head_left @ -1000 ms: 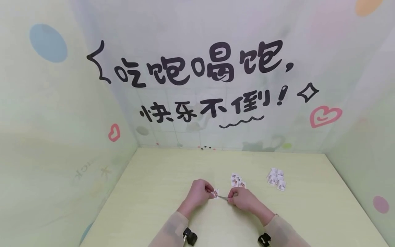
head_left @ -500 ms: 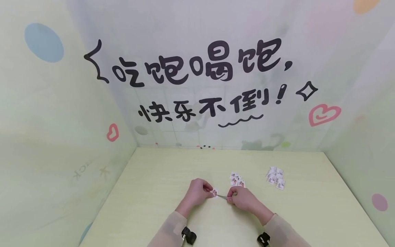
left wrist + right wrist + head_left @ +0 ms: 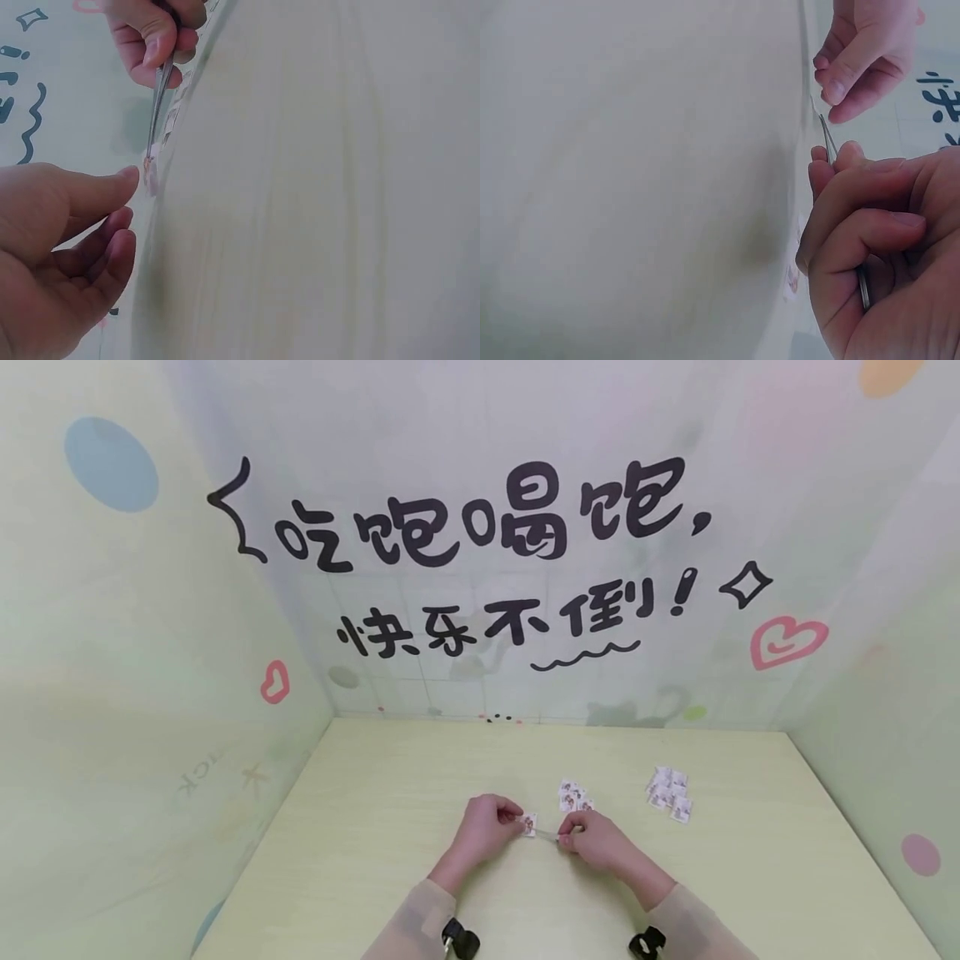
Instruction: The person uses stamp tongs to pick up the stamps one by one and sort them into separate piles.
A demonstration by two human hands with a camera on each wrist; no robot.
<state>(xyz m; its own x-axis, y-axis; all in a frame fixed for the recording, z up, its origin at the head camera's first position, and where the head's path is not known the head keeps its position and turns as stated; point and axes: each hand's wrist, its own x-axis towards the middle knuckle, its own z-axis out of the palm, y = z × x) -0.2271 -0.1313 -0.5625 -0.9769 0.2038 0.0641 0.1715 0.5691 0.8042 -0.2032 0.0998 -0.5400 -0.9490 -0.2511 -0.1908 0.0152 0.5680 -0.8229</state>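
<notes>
My right hand (image 3: 597,841) grips a pair of metal tweezers (image 3: 158,105), which point left. At the tweezers' tips is a small white square (image 3: 530,824) with a reddish-brown printed figure, like a sticker or tiny card. In the left wrist view this square (image 3: 151,178) stands nearly edge-on. My left hand (image 3: 491,827) is at its left side, fingertips close to its edge. Seen from the left wrist, the thumb and fingers of that hand (image 3: 64,240) are relaxed and spread, with a gap between them. The right palm hides the tweezers' rear part in the right wrist view.
Just beyond my right hand lies a cluster of similar printed squares (image 3: 572,793). Farther right is a second group of several squares with greyish prints (image 3: 670,795). The pale table (image 3: 405,768) meets a printed back wall (image 3: 450,693) and side walls.
The right hand and tweezers have shifted slightly right, and the printed square has moved a little right and away. More of the square shows beside the left fingertips. Both clusters lie as before.
</notes>
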